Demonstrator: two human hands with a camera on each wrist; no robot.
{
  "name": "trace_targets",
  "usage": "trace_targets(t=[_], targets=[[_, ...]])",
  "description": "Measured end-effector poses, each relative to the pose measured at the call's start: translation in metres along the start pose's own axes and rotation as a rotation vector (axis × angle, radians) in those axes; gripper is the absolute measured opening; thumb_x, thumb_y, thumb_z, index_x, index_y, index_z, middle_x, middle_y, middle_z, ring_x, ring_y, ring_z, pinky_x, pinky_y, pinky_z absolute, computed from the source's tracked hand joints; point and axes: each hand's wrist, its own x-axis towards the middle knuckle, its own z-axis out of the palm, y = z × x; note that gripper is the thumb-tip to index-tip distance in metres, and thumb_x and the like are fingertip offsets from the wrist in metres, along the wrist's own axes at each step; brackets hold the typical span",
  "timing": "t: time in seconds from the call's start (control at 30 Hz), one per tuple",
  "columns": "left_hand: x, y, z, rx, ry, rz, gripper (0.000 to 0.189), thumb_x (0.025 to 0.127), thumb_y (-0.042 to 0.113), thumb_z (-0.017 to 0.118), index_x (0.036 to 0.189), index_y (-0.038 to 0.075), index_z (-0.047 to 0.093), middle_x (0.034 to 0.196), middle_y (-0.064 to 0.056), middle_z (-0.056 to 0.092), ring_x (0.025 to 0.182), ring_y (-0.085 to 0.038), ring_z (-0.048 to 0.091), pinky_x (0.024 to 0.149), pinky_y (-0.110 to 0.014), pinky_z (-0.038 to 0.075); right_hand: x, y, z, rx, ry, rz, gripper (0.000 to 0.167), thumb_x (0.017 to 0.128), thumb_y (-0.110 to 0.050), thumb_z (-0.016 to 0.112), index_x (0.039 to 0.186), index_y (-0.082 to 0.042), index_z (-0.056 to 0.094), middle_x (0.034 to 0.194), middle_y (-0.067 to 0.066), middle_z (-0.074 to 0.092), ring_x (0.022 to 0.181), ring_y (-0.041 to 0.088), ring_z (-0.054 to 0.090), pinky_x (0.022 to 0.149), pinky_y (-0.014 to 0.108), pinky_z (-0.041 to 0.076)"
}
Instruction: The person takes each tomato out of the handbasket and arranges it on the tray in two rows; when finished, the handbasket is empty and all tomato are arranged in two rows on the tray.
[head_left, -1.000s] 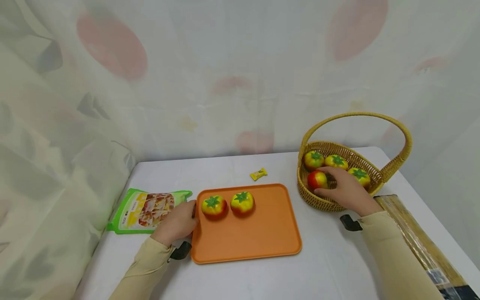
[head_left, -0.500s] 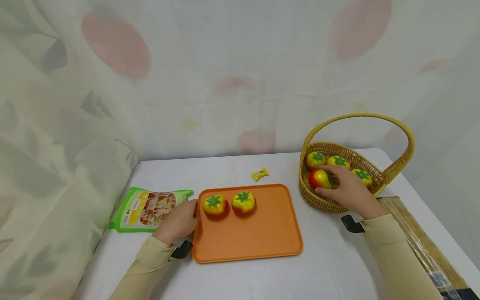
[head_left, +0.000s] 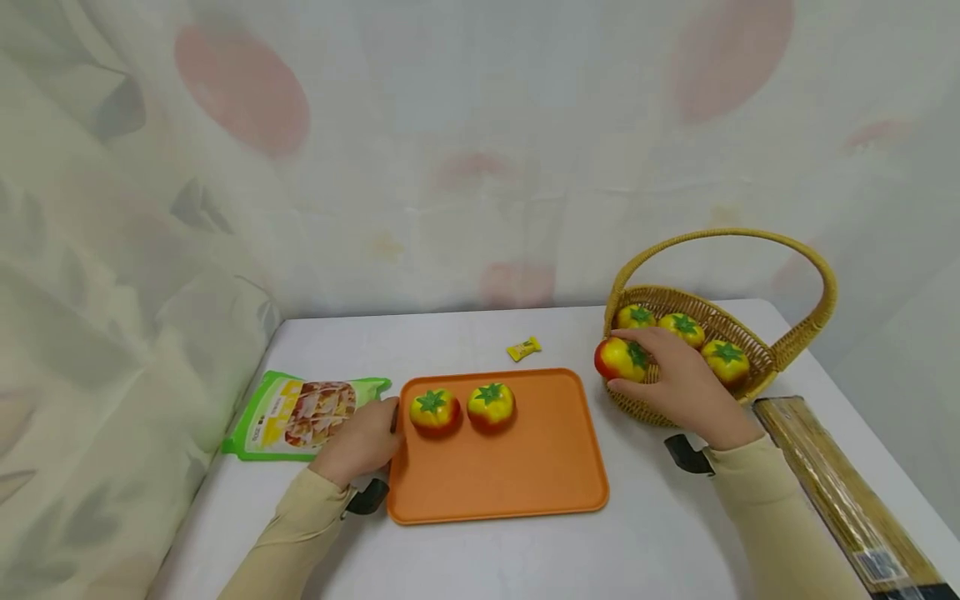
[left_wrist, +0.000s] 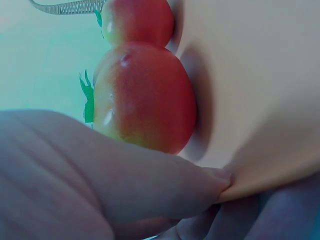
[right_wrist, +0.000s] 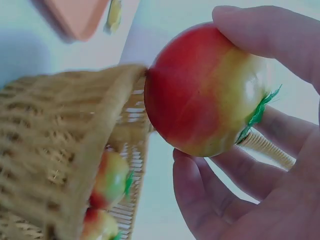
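Note:
My right hand holds a red-and-yellow tomato with a green leafy top, thumb on one side and fingers on the other. It is at the near left rim of the wicker basket, raised above it. Inside the basket are three more tomatoes. My left hand pinches the left edge of the orange tray; in the left wrist view the thumb lies on top and fingers are beneath. Two tomatoes sit side by side near the tray's back left corner.
A green-and-white snack bag lies left of the tray, partly behind my left hand. Behind the tray is a small yellow wrapped packet. A long brown packaged strip runs along the table's right side. The basket's tall handle arches overhead.
My right hand has lifted the tomato out of the basket, up and left over its rim. My left hand stays on the tray's edge. The whole view has shifted slightly.

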Motion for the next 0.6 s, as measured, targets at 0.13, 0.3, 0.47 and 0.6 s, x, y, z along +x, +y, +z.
trace_targets(t=[0.13, 0.3, 0.47, 0.6], targets=[[0.0, 0.001, 0.0, 0.004, 0.003, 0.006, 0.033, 0.1, 0.006, 0.066, 0.132, 0.001, 0.066, 0.103, -0.008, 0.07, 0.085, -0.018, 0.063, 0.078, -0.036, 0.056, 0.002, -0.011, 0.006, 0.004, 0.007, -0.033, 0.069, 0.093, -0.036, 0.086, 0.154, -0.019, 0.057, 0.157, 0.014, 0.057, 0.146, 0.043, 0.048, 0.119, 0.069, 0.039], [0.001, 0.001, 0.0, 0.007, 0.0, 0.004, 0.032, 0.1, 0.007, 0.066, 0.131, 0.001, 0.066, 0.101, -0.007, 0.069, 0.085, -0.018, 0.062, 0.078, -0.037, 0.055, 0.007, -0.02, 0.018, 0.015, -0.002, -0.063, 0.066, 0.092, -0.031, 0.088, 0.151, -0.019, 0.06, 0.149, 0.012, 0.061, 0.137, 0.036, 0.055, 0.116, 0.064, 0.045], [0.001, 0.0, 0.0, -0.013, -0.006, 0.005, 0.034, 0.1, 0.006, 0.067, 0.132, -0.001, 0.064, 0.1, -0.007, 0.068, 0.084, -0.018, 0.062, 0.077, -0.036, 0.055, 0.01, -0.03, 0.032, 0.019, -0.027, -0.058, 0.064, 0.092, -0.034, 0.087, 0.15, -0.02, 0.062, 0.142, 0.011, 0.061, 0.131, 0.035, 0.056, 0.112, 0.062, 0.049], [0.001, -0.001, 0.001, -0.015, -0.007, 0.0, 0.037, 0.099, 0.006, 0.068, 0.135, -0.003, 0.063, 0.103, -0.009, 0.069, 0.085, -0.019, 0.063, 0.079, -0.036, 0.056, 0.01, -0.038, 0.042, 0.033, -0.048, -0.056, 0.064, 0.091, -0.034, 0.088, 0.149, -0.019, 0.063, 0.139, 0.01, 0.063, 0.129, 0.034, 0.056, 0.109, 0.059, 0.051]])
